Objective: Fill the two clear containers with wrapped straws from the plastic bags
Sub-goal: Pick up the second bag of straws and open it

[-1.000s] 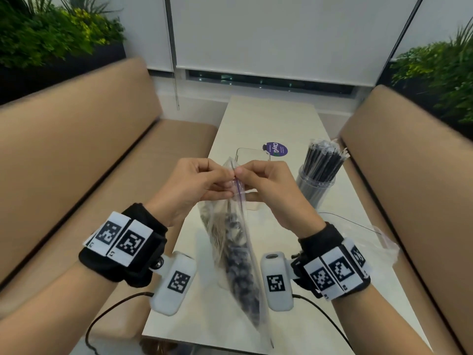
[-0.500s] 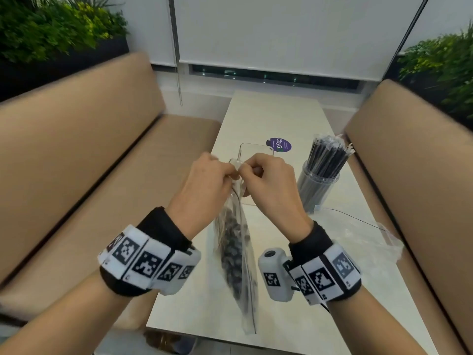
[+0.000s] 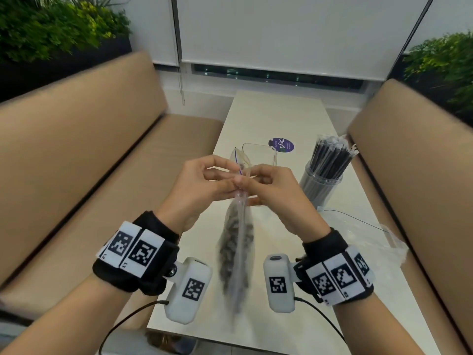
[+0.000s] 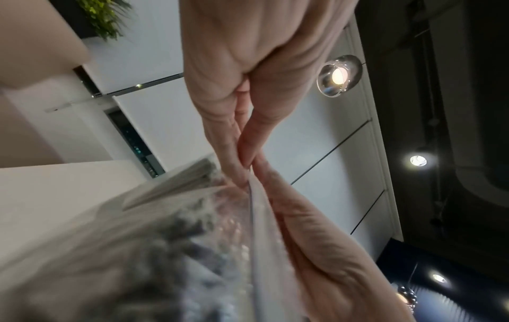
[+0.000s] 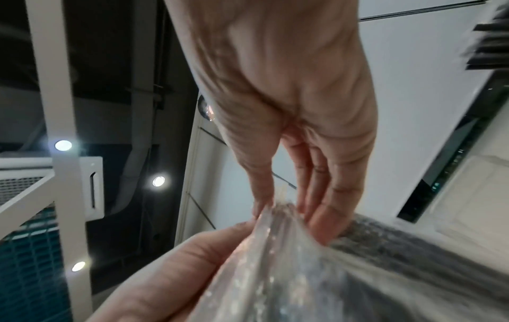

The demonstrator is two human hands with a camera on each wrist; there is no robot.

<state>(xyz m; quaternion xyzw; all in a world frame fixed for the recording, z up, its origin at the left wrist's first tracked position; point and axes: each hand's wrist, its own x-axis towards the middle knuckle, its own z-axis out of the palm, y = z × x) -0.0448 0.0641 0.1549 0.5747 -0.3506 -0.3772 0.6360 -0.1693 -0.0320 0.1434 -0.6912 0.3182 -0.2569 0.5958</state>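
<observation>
A clear zip bag (image 3: 236, 249) of dark wrapped straws hangs upright over the near table, its lower end blurred. My left hand (image 3: 229, 184) and right hand (image 3: 252, 181) both pinch its top edge, one on each side, thumbs almost touching. The left wrist view shows the left fingertips (image 4: 242, 172) on the bag's seam (image 4: 256, 217). In the right wrist view the right fingertips (image 5: 261, 209) pinch the crumpled bag top (image 5: 278, 239). Behind my hands stands an empty clear rectangular container (image 3: 259, 155). A round clear container (image 3: 320, 187) at the right is packed with black wrapped straws (image 3: 331, 155).
A flattened empty plastic bag (image 3: 368, 234) lies on the white table (image 3: 276, 116) at the right. A purple round sticker (image 3: 281, 145) is behind the rectangular container. Tan bench seats (image 3: 76, 149) flank the table on both sides, with plants behind them.
My left wrist has rolled back outward, and both hands have shifted their pinch along the bag's top. The bag swings below them, and a bit of its mouth now stands above my fingers.
</observation>
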